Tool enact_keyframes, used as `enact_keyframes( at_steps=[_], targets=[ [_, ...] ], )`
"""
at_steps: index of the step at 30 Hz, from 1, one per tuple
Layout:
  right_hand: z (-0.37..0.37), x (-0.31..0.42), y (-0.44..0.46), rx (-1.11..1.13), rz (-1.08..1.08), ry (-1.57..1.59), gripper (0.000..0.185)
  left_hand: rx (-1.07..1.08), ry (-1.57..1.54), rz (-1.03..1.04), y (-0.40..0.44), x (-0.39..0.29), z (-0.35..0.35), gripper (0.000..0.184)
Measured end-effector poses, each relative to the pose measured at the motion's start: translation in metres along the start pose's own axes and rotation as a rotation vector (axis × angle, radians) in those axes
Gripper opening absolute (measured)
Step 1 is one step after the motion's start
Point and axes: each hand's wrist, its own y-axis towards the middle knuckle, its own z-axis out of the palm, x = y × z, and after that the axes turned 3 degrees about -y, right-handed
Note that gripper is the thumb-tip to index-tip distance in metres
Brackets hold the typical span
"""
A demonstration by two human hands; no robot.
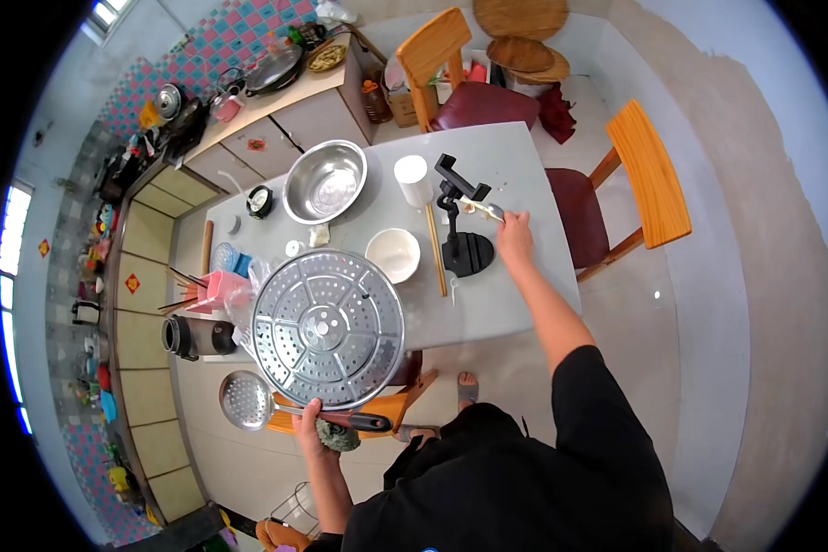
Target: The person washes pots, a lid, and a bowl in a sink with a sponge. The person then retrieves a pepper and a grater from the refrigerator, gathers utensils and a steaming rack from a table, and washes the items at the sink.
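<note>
My left hand is closed at the lower edge of a round perforated metal steamer rack. The same hand grips a skimmer by its brown handle, the perforated bowl pointing left. A dark green scouring pad shows just under that handle, against the hand. Over the right part of the table, my right hand pinches the end of a slim metal utensil, spoon-like; its kind is hard to make out. Beside it stands a black phone stand.
On the grey table are a steel basin, a white bowl, a white cup, chopsticks and a pink holder. Wooden chairs stand around it. A kitchen counter runs behind.
</note>
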Motion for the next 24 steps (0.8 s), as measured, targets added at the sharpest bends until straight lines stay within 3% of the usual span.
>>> enact_keyframes(
  at_steps=[5, 8, 13, 18, 21, 24],
  targets=[
    [0.054, -0.015, 0.031, 0.024, 0.146, -0.079, 0.020, -0.005, -0.002, -0.020, -0.008, -0.011, 0.027, 0.039],
    [0.052, -0.021, 0.020, -0.068, 0.162, 0.037, 0.017, -0.054, -0.018, 0.016, -0.003, -0.008, 0.021, 0.038],
    [-0.010, -0.027, -0.036, -0.325, -0.121, 0.216, 0.016, -0.044, -0.015, 0.018, 0.008, -0.003, -0.001, 0.038],
    [-0.068, -0.009, -0.104, -0.076, -0.252, 0.564, 0.007, -0.053, -0.055, 0.037, 0.009, -0.013, 0.001, 0.040],
    [-0.071, 0.001, -0.119, 0.516, 0.166, 0.965, 0.007, -0.078, -0.069, 0.054, 0.010, -0.013, -0.004, 0.039],
    [-0.028, 0.018, -0.118, 0.525, 0.093, 0.825, 0.009, -0.080, -0.094, 0.095, 0.014, -0.011, -0.014, 0.037]
  ],
)
